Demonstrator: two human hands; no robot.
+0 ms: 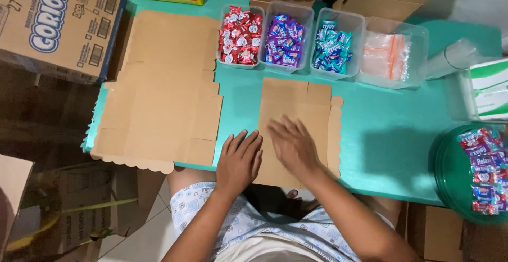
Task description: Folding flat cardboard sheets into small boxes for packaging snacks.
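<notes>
Our left hand [239, 159] and right hand [292, 146] lie flat and open, side by side, on the flat cardboard blank [296, 119] near the table [386, 135] edge. We should press evenly along its crease.

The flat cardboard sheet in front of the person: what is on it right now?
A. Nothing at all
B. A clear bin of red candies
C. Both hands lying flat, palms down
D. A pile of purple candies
C: the left hand and the right hand both lie flat, palms down, on the near end of the cardboard sheet; its far end is bare, and the candies sit in bins beyond it.
</notes>
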